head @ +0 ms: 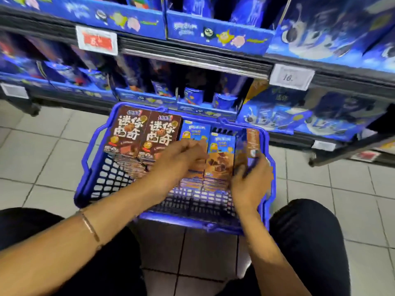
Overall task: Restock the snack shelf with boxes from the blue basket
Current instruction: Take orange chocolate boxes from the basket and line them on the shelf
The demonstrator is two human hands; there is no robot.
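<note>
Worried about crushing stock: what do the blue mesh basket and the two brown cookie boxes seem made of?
Blue mesh basket: likely moulded plastic, semi-glossy, with one-piece lattice walls and a thick rounded rim. Brown cookie boxes: probably thin printed cardboard, slightly glossy, with sharp folded edges and flat faces.

Basket [85, 155] sits on floor [42, 146], directly in front of shelf [192, 63] lower tiers. Inside, left to right along the far wall:
- two wide boxes [126, 133], touching
- two narrow boxes [221, 150]
- on-edge box [252, 139] by the right wall

Left hand [181, 155] lies over the first narrow box. Right hand [252, 181] holds the on-edge box. Knees [305, 231] flank the basket's near side.
</note>
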